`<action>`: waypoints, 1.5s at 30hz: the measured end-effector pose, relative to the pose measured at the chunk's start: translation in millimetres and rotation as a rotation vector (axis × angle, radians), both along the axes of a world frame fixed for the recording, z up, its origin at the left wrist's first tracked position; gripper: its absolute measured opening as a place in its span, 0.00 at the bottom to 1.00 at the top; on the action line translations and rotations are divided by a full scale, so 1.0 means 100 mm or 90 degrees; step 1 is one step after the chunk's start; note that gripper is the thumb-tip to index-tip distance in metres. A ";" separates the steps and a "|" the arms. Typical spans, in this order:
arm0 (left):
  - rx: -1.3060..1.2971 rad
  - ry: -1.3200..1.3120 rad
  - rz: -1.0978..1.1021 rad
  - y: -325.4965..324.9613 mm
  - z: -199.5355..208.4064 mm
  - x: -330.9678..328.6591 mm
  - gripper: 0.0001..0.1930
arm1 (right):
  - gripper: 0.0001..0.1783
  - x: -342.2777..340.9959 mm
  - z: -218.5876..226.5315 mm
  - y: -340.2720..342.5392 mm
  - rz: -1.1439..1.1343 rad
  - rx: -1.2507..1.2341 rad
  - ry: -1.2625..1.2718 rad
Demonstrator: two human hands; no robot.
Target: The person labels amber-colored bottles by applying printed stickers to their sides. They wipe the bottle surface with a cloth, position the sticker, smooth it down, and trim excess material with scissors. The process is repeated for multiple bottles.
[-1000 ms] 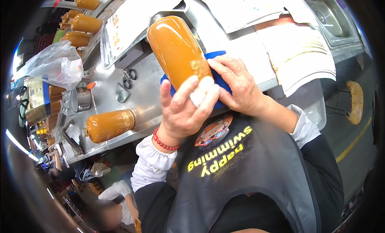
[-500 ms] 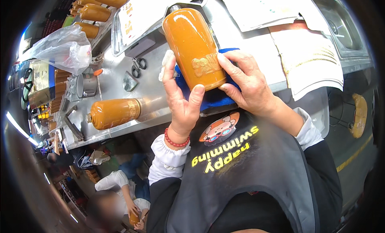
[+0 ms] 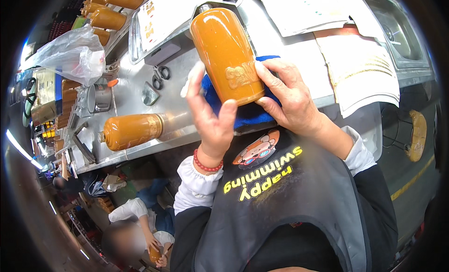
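Metal bench (image 3: 128,95): right hand (image 3: 293,98) grips bottle (image 3: 222,50) (cloth (image 3: 250,115) beneath).

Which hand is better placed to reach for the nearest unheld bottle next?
Probably the left hand: it is nearer the unheld bottle, off to its left. The right hand is farther away and grips the held bottle.

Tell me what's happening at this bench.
A person is handling an orange-brown bottle above a blue cloth, its neck pointing away from them. The right hand grips it near the base; the left hand is beside it, thumb and fingers apart, with something white and blurred at the fingers. A second bottle lies on its side on the metal table. Lower left, another person holds a similar bottle.
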State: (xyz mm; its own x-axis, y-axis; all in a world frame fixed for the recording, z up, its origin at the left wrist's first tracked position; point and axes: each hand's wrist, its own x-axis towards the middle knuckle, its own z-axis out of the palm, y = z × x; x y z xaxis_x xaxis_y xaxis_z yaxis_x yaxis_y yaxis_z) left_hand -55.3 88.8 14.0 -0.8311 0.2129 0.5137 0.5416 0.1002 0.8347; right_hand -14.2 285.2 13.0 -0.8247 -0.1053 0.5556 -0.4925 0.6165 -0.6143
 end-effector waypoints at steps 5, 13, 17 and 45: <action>-0.342 0.354 0.131 -0.21 -0.07 0.32 0.17 | 0.34 0.00 0.00 0.00 0.001 -0.016 -0.004; -0.499 0.493 0.103 -0.08 0.07 0.22 0.13 | 0.36 -0.02 -0.02 -0.02 -0.028 0.001 0.052; -0.411 0.436 0.092 -0.11 -0.01 0.23 0.15 | 0.36 -0.01 -0.01 -0.02 -0.029 0.011 0.046; -0.403 0.417 0.127 -0.21 -0.03 0.23 0.17 | 0.31 0.01 -0.06 -0.04 0.006 0.039 -0.007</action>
State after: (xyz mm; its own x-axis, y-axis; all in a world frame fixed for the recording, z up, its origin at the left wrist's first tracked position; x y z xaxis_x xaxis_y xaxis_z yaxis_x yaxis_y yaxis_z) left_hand -32.0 67.9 10.8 -0.4674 0.4983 0.7302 0.8091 0.5740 0.1261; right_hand -12.7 281.6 6.8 -0.8298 -0.1468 0.5385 -0.4918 0.6484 -0.5811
